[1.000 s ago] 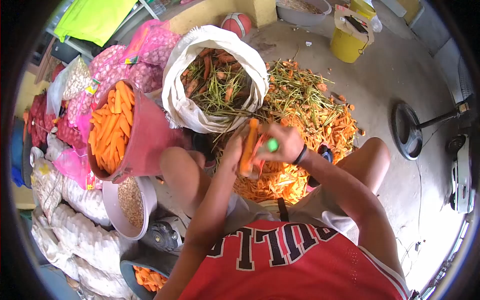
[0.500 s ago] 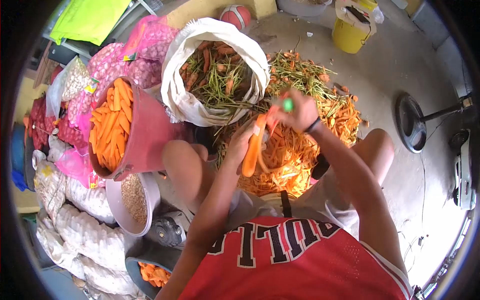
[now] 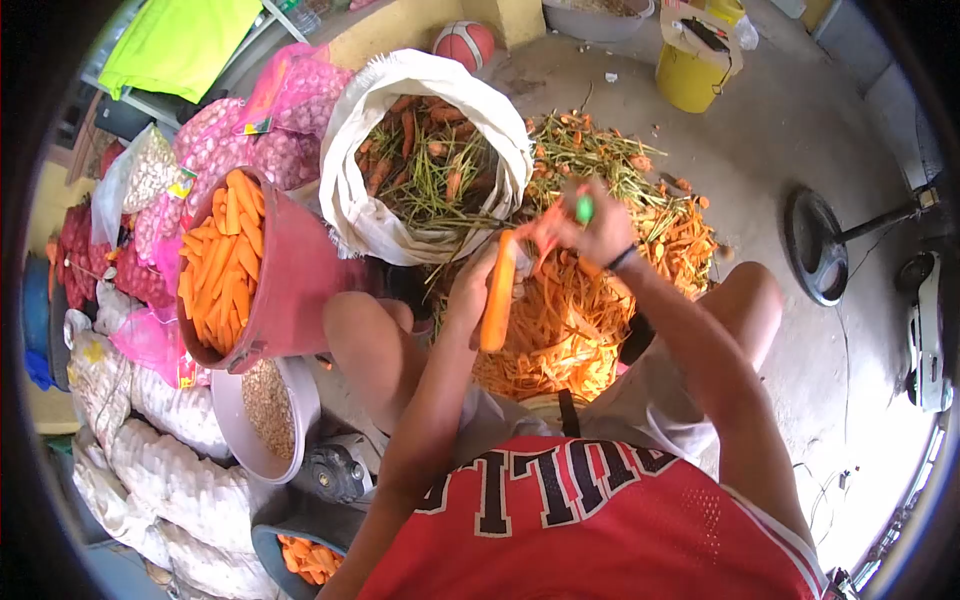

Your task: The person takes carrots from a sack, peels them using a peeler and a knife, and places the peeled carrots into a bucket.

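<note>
Item, carrot (image 3: pixel 497 295): on my side of the white sack (image 3: pixel 512 150), gripped lengthwise in the left hand (image 3: pixel 470 293), fingers wrapped along its side, which I judge leaves its face free.
Item, peeler (image 3: pixel 584 208), red and green: closed in the fingers of the right hand (image 3: pixel 600 237), just beyond the sack's near right edge; blade contact I cannot tell.
Item, peelings (image 3: pixel 550 340): heaped in front and right of the sack, beneath the hands, probably where shavings drop.
Item, red bucket (image 3: pixel 310 285): left of the sack, tilted, bright carrots (image 3: pixel 225 262) showing, probably for easy reach.
Item, basketball (image 3: pixel 464 46): behind the sack.
</note>
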Motion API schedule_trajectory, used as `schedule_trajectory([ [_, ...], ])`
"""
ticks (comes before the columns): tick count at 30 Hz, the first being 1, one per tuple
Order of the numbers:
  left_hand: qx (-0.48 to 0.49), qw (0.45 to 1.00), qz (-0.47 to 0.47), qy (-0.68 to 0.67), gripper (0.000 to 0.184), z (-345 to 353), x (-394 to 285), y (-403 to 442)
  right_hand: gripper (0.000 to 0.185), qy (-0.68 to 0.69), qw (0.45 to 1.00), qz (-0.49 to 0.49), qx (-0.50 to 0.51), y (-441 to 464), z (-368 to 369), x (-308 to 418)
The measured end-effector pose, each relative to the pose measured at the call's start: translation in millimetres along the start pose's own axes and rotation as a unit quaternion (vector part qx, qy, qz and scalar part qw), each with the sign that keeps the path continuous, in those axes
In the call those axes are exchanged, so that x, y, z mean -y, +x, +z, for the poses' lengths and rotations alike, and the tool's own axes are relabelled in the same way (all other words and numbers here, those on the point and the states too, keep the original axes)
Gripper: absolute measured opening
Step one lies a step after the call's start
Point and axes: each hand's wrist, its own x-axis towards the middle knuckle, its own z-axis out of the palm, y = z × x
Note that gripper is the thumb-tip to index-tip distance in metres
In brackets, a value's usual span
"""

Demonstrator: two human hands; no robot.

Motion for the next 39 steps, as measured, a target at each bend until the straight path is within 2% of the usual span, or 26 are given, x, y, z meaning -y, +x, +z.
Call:
schedule_trajectory([
  [1,-0.043,0.999,0.000,-0.003,0.036,7,-2,1,0.054,-0.016,0.986,-0.163,-0.015,-15,10,18],
  [3,-0.135,0.991,-0.004,-0.008,0.035,24,-5,-2,0.053,-0.057,0.956,-0.271,0.098,-35,7,54],
  [5,-0.142,0.988,0.047,0.044,0.035,18,7,1,0.057,-0.069,0.950,-0.300,0.060,-22,12,32],
  [7,-0.032,0.998,-0.027,0.038,0.033,9,3,-9,0.060,-0.092,0.987,-0.127,0.023,3,-3,5],
  [8,-0.102,0.985,-0.032,0.136,0.034,12,2,-9,0.058,-0.121,0.987,-0.101,-0.015,14,-12,-2],
  [9,-0.063,0.994,-0.025,0.081,0.033,12,1,-9,0.057,-0.149,0.984,-0.077,-0.054,20,-18,-3],
  [11,0.021,0.999,-0.005,-0.031,0.032,14,-6,-3,0.053,-0.033,0.995,-0.078,-0.054,4,-6,4],
  [12,-0.074,0.995,0.063,-0.005,0.033,9,5,5,0.051,0.003,0.991,-0.135,-0.009,-12,6,14],
  [13,-0.074,0.991,0.097,0.050,0.033,11,6,7,0.051,0.002,0.970,-0.243,0.024,-23,4,41],
  [14,-0.076,0.983,0.127,0.107,0.034,11,8,5,0.054,-0.035,0.961,-0.268,0.054,-29,5,49],
  [15,-0.096,0.990,0.084,0.066,0.034,12,8,2,0.057,-0.070,0.951,-0.289,0.083,-34,7,52],
  [16,-0.119,0.992,0.042,0.022,0.034,12,8,-2,0.064,-0.103,0.945,-0.309,0.041,-24,7,40],
  [17,-0.083,0.993,0.041,0.079,0.035,-4,12,-1,0.065,-0.088,0.968,-0.232,0.033,-15,8,20],
  [19,-0.109,0.988,0.000,0.112,0.038,8,7,-8,0.060,-0.139,0.984,-0.107,-0.025,15,-11,-2],
  [22,0.037,0.997,-0.012,-0.064,0.035,3,-2,0,0.056,-0.053,0.996,-0.057,-0.043,4,-7,1],
  [25,-0.135,0.989,0.038,0.045,0.031,26,-5,-4,0.056,-0.046,0.956,-0.276,0.093,-34,9,46],
  [27,-0.137,0.987,0.040,0.069,0.029,16,5,1,0.054,-0.087,0.954,-0.276,0.078,-26,3,45],
  [30,-0.099,0.991,0.008,0.090,0.034,10,7,-5,0.059,-0.116,0.985,-0.127,-0.025,14,-13,3],
  [31,-0.073,0.996,0.004,0.041,0.034,2,8,-2,0.065,-0.144,0.984,-0.085,-0.064,21,-18,0],
  [32,-0.043,0.999,0.002,-0.008,0.034,-5,7,3,0.065,-0.075,0.996,-0.012,-0.052,16,-13,-6],
  [33,-0.014,0.998,0.002,-0.058,0.035,-6,5,7,0.060,-0.035,0.998,-0.047,-0.014,3,-7,6],
  [34,-0.103,0.994,0.017,-0.026,0.033,6,5,10,0.058,-0.026,0.987,-0.155,0.024,-15,1,27],
  [35,-0.128,0.988,-0.033,-0.078,0.034,24,-3,2,0.056,-0.015,0.964,-0.259,0.064,-24,5,42],
  [37,-0.211,0.977,0.006,-0.012,0.033,57,-9,-5,0.054,-0.060,0.956,-0.275,0.079,-19,1,43],
  [38,-0.126,0.992,0.000,0.001,0.032,29,0,-3,0.053,-0.079,0.954,-0.277,0.088,-20,2,40],
  [39,-0.039,0.999,-0.008,0.013,0.031,1,9,-3,0.051,-0.056,0.972,-0.226,0.039,-6,-2,24],
])
